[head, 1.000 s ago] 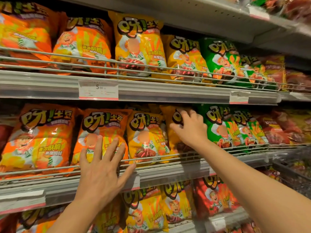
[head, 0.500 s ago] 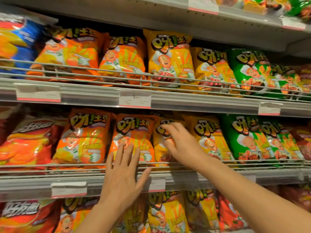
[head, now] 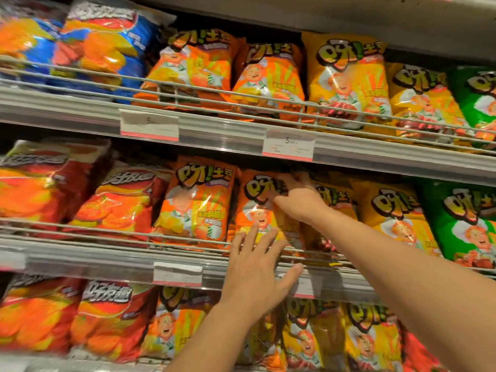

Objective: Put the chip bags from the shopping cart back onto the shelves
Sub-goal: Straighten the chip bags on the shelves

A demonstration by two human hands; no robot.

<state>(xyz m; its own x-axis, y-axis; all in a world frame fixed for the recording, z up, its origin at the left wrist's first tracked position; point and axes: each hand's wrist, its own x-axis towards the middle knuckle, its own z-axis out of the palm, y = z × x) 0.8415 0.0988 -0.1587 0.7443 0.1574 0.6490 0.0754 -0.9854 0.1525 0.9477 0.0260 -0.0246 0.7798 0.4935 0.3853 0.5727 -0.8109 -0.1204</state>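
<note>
An orange chip bag stands on the middle shelf behind a wire rail. My right hand reaches in from the right and grips the bag's upper right corner, with the fingers bent over the top and the thumb on the front. Lower down, my left hand is spread flat. Its fingertips touch the bottom of the same bag, and the palm lies over the wire rail. A second orange bag stands just to the left, and yellow bags stand to the right. The shopping cart is out of view.
Green bags fill the right end of the middle shelf and red bags the left. The upper shelf holds blue, orange, yellow and green bags. White price tags hang on the shelf edges. More bags fill the bottom shelf.
The view has swung left and up. My right hand moved left from the yellow bags to the orange bag's top and bent its fingers over it. My left hand stays spread at the rail.
</note>
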